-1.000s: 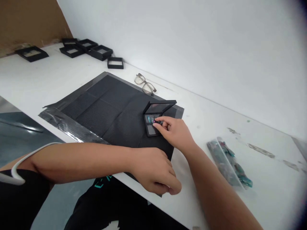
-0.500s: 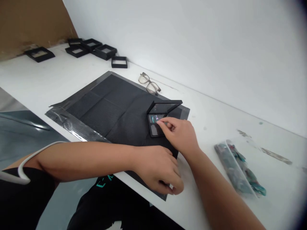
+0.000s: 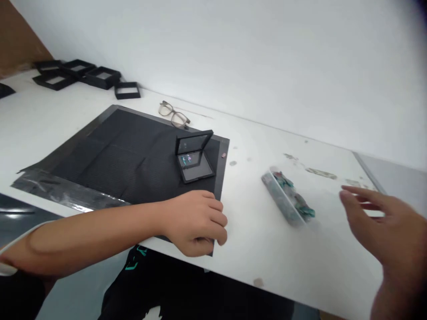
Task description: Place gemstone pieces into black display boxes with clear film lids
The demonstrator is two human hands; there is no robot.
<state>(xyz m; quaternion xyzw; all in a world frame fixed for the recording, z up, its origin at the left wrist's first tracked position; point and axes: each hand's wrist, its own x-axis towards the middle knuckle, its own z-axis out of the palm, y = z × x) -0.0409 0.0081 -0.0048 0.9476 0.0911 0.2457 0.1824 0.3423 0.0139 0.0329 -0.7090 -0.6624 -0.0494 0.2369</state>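
A black hinged frame case stands open on the black mat, its lid tilted up at the back. Small shiny teal and purple marks show at the upper left of its window. My left hand rests at the mat's near right corner, fingers curled inward; whatever they may hold is hidden. Over the right side of the table is my right hand, slightly blurred, its thumb and fingers apart with nothing seen between them. Left of it lies a clear plastic box filled with teal and grey pieces.
Eyeglasses lie behind the mat. Several black frames are grouped at the back left along the white wall. Small flat scraps lie on the white table, and its front edge runs by my lap.
My right hand has left the case and swung far right, its pinch now opened. The view has turned right. My left hand stays curled near the mat's corner.
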